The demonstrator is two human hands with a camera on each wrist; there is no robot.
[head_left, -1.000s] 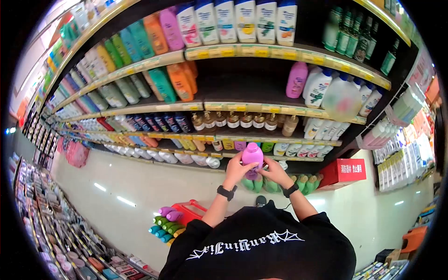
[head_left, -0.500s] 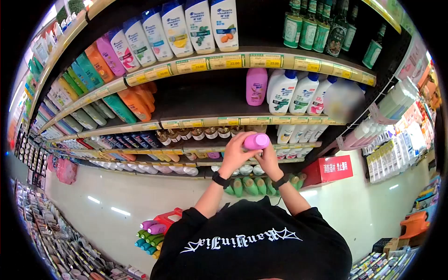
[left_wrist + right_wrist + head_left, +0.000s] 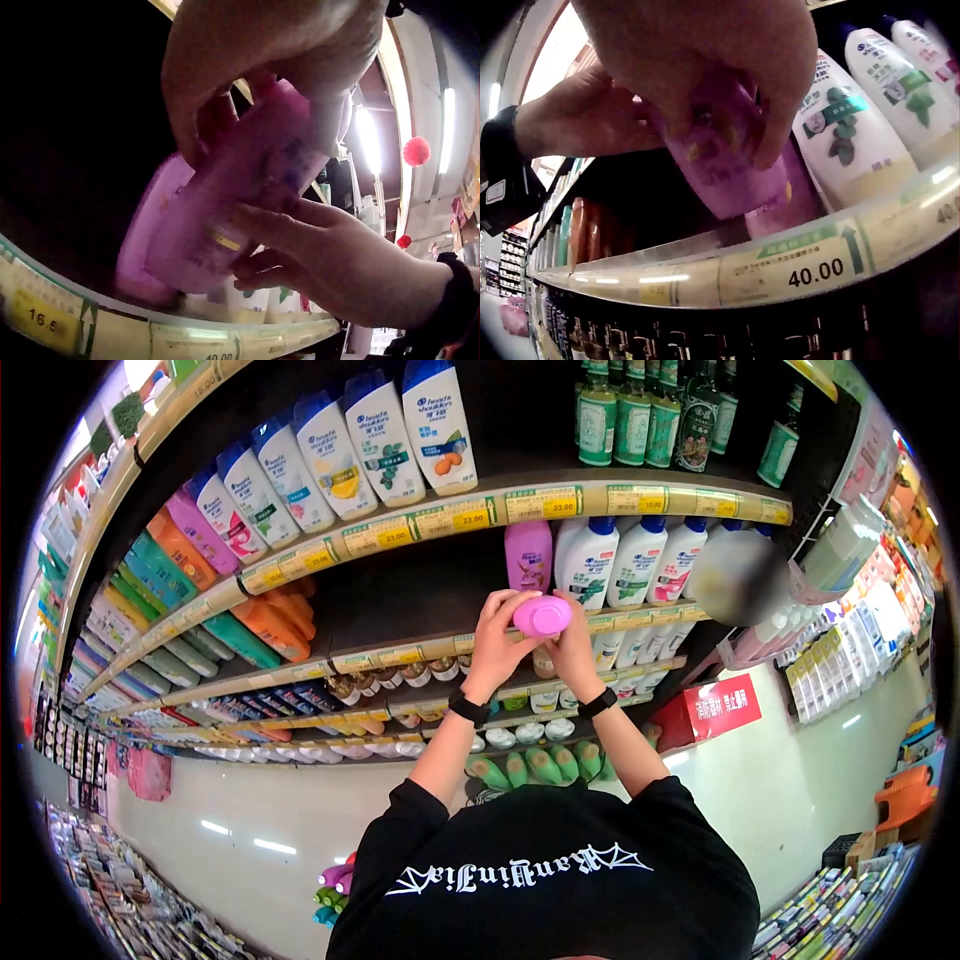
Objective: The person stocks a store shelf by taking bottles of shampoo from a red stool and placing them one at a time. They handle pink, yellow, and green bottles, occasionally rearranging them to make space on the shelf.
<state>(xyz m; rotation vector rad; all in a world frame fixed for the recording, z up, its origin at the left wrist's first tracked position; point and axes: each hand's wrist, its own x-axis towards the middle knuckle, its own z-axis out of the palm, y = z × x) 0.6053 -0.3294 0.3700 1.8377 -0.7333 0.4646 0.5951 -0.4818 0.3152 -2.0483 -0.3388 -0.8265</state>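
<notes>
Pink-purple smooth plastic bottle, rounded cap [image 3: 542, 617]: held tilted in both hands at the front of the dark shelf [image 3: 400, 595], cap end towards the head camera; left hand [image 3: 495, 636] curled round its upper part; right hand [image 3: 573, 648] clamped lower on the body, thumb and fingers on opposite sides; contact with the shelf cannot be told

Directly behind: matching pink-purple plastic bottle, upright [image 3: 527, 550]; both wrist views show the two overlapping, touching or apart unclear; risk judged highest here, since a forward push at this tilt could drive the held base into it and tip it

Next outward: pale price-tag strip [image 3: 385, 657] along the shelf front; a base carried too low could catch on it and lever the bottle back; beside the standing bottle, a white plastic bottle with blue cap [image 3: 586, 565] could be knocked by a sideways swing of the right knuckles

Below: row of brown bottles with white labels [image 3: 415, 674]; would probably take the hit if the slick plastic slid from both grips
</notes>
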